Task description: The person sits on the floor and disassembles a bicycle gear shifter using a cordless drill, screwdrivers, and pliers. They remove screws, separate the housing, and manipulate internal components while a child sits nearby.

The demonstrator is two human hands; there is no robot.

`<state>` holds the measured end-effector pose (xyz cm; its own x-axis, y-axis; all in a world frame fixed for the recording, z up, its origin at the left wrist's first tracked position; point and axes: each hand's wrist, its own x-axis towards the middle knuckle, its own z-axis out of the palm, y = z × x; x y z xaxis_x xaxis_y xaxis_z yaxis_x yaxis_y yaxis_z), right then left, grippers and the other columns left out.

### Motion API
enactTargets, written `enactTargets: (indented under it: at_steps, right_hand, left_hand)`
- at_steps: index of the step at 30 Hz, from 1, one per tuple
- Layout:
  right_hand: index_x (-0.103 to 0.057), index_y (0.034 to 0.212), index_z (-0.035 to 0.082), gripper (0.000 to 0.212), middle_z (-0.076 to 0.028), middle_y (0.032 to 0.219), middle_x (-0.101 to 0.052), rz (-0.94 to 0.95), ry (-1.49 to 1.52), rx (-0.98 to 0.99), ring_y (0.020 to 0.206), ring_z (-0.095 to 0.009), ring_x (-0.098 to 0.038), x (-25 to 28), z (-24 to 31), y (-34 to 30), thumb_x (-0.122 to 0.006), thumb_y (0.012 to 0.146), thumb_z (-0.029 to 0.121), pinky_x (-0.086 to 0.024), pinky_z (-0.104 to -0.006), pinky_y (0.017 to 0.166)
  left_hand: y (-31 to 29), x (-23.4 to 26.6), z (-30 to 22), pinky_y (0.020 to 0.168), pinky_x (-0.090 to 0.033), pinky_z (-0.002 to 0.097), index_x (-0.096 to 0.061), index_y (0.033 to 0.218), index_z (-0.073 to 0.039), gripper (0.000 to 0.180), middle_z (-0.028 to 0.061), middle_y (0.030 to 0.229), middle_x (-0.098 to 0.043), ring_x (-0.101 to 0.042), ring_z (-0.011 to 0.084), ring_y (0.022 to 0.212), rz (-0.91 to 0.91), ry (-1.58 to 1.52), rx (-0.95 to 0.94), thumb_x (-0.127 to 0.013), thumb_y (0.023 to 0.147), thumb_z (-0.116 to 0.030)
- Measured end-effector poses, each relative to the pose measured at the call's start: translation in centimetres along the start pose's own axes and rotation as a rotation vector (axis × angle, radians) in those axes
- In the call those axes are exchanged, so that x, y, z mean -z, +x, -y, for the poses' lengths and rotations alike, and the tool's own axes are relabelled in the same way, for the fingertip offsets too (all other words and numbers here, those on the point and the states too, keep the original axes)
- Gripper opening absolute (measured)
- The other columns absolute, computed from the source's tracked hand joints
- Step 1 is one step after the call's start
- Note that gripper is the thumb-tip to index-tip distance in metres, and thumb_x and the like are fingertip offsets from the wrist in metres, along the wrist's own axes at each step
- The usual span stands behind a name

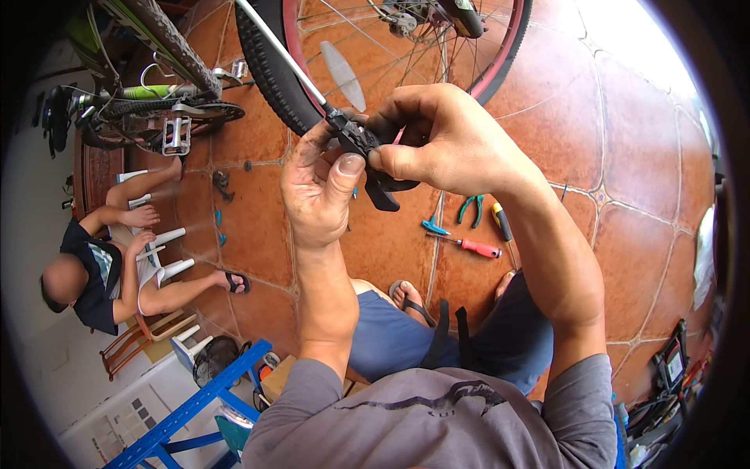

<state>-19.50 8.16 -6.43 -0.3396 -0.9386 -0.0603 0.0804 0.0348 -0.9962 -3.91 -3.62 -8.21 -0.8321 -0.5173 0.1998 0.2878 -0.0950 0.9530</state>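
A black bicycle shifter with a dark lever is held up in front of my chest. My left hand grips it from the left, its thumb pressed on the near side. My right hand is closed on the other side, thumb and curled fingers pinching the part; exactly what lies under those fingers is hidden. A pale cable housing runs from the shifter up toward the far left. Both hands have dark smudges on the fingers.
Beyond my hands is a bicycle wheel with a red rim. Green-handled pliers, a teal-handled hex key, a red screwdriver and a yellow-black screwdriver lie on the tiles. At left sit another person and a green bicycle.
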Motion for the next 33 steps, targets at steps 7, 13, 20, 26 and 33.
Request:
enactTargets:
  at_steps: [7, 13, 20, 26, 33]
  right_hand:
    - [-0.059, 0.116, -0.007, 0.044, -0.009, 0.085, -0.067, 0.083, -0.133, 0.153, 0.078, -0.011, -0.064, 0.1, 0.5, -0.7, -0.070, 0.075, 0.006, -0.053, -0.0262, 0.071]
    - [-0.066, 0.105, -0.004, 0.044, -0.023, 0.085, -0.068, -0.005, -0.255, 0.182, 0.081, -0.032, -0.069, -0.3, 0.6, -0.9, -0.077, 0.067, 0.014, -0.054, -0.0359, 0.074]
    - [-0.061, 0.116, -0.006, 0.047, -0.012, 0.083, -0.069, 0.174, -0.267, 0.173, 0.078, -0.011, -0.065, 0.8, 0.7, -0.8, -0.080, 0.076, 0.011, -0.053, -0.0271, 0.071]
    - [-0.059, 0.117, -0.008, 0.045, -0.011, 0.088, -0.069, 0.212, -0.099, 0.168, 0.083, -0.014, -0.068, 1.0, -0.5, -0.4, -0.076, 0.079, 0.007, -0.055, -0.0272, 0.073]
    - [-0.067, 0.101, -0.003, 0.035, -0.021, 0.081, -0.067, 0.044, -0.217, 0.179, 0.074, -0.028, -0.069, 0.1, 0.7, -0.9, -0.077, 0.070, 0.011, -0.053, -0.0347, 0.067]
  left_hand:
    - [0.1, -0.1, 0.1, 0.090, -0.049, 0.0307, -0.052, 0.126, 0.003, 0.041, 0.0125, 0.117, -0.060, -0.060, 0.0170, 0.102, -0.109, 0.006, -0.031, -0.066, 0.089, -0.006]
    - [0.4, -0.5, 0.5, 0.090, -0.048, 0.0287, -0.051, 0.127, 0.005, 0.043, 0.0116, 0.114, -0.061, -0.059, 0.0147, 0.101, -0.111, 0.062, -0.063, -0.067, 0.089, -0.007]
    - [0.1, 0.1, 0.2, 0.088, -0.049, 0.0281, -0.053, 0.124, 0.005, 0.039, 0.0112, 0.114, -0.062, -0.059, 0.0139, 0.098, -0.097, 0.111, -0.042, -0.066, 0.089, -0.007]
    - [0.2, 0.0, -0.1, 0.085, -0.049, 0.0266, -0.054, 0.122, 0.005, 0.037, 0.0096, 0.112, -0.062, -0.059, 0.0118, 0.095, -0.088, 0.128, -0.033, -0.066, 0.089, -0.007]
    - [0.2, -0.2, 0.3, 0.085, -0.049, 0.0262, -0.056, 0.119, 0.003, 0.036, 0.0082, 0.107, -0.063, -0.059, 0.0110, 0.094, -0.160, 0.076, -0.036, -0.070, 0.086, -0.003]
